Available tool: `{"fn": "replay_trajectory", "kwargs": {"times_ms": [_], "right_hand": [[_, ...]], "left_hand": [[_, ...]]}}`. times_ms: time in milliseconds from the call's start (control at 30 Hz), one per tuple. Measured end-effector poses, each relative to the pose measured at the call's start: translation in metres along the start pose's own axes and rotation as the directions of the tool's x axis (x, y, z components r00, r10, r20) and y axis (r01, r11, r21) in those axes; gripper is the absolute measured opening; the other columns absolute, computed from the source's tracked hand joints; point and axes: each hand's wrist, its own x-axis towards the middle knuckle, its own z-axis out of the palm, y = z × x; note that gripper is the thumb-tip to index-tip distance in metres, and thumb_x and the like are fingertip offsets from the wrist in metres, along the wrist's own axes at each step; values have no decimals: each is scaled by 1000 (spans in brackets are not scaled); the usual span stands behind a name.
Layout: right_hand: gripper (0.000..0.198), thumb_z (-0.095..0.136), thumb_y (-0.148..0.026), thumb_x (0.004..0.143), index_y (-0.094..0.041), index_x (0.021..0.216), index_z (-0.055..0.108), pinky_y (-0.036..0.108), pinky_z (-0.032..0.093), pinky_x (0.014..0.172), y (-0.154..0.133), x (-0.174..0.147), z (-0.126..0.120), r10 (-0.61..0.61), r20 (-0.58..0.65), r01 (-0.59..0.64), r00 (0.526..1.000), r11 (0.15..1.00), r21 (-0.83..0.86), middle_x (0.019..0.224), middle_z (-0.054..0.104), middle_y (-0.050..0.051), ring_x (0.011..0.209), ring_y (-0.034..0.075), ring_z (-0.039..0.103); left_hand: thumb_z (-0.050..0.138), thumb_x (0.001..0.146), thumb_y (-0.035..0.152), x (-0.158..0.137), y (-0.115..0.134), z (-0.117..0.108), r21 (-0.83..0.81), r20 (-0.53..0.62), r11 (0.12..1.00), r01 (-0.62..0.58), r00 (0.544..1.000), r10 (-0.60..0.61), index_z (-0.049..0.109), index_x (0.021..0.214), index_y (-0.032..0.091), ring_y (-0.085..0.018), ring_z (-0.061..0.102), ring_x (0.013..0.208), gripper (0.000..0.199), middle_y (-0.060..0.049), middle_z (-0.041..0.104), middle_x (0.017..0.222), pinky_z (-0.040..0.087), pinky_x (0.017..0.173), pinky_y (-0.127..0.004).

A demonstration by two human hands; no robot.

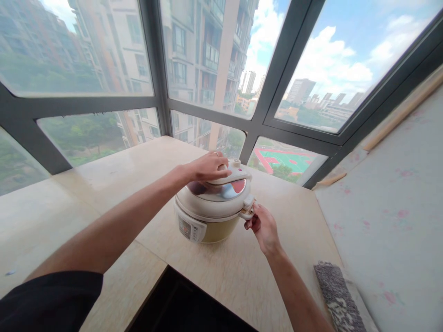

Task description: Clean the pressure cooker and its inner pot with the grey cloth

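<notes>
An electric pressure cooker [221,229] with a shiny domed lid [224,191] stands upright on the pale stone sill, its control panel facing front left. My left hand [210,167] is closed around the lid's white top handle [238,172], a ring on one finger. Beside the small valve knob [236,163], the handle's right end shows past my fingers. My right hand [263,226] grips the side handle [248,212] at the cooker's right edge, fingers curled under it. The lid sits on the body.
Grey-framed windows [162,69] rise behind the sill [145,221]. A dark recess [187,304] cuts into the near edge. At the lower right lies a grey patterned cloth [337,293] against a flowered wall [391,221]. A small pale scrap [10,272] lies at far left.
</notes>
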Motion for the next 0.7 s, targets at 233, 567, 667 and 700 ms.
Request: {"fn": "replay_trajectory", "kwargs": {"times_ms": [233, 567, 667, 700], "right_hand": [[47, 84, -56, 66, -18, 70, 57, 22, 42, 44, 0, 0, -5, 3, -2, -3, 1000, 999, -32, 52, 55, -4, 44, 9, 50], [42, 83, -52, 69, -19, 71, 57, 22, 44, 44, 0, -1, -1, -6, -22, 6, 1000, 1000, 7, 53, 53, -5, 44, 9, 48], [41, 82, -51, 71, -18, 73, 58, 22, 44, 44, 1, -2, 0, -10, -22, 10, 1000, 1000, 19, 53, 53, -5, 44, 9, 48], [40, 82, -51, 71, -18, 74, 59, 22, 44, 44, 1, -2, 0, -11, -23, 11, 1000, 1000, 23, 54, 54, -5, 45, 9, 48]], "left_hand": [[52, 88, 64, -2, -12, 0, 99, -31, 983, -158, 986, 161, 66, 110, 17, -26, 62, 102, 53, -12, 66, 110, 43, 96, -36], [56, 85, 44, 3, 5, 15, 182, -194, 983, 24, 981, 12, 65, 92, 15, -27, 65, 90, 31, -12, 68, 92, 49, 85, -36], [56, 86, 44, 4, 5, 14, 197, -183, 980, 18, 983, 19, 65, 94, 14, -28, 65, 92, 33, -13, 69, 93, 49, 87, -37], [55, 86, 44, 4, 5, 13, 198, -179, 980, 16, 984, 20, 65, 95, 14, -28, 65, 92, 33, -14, 70, 94, 50, 87, -38]]}}
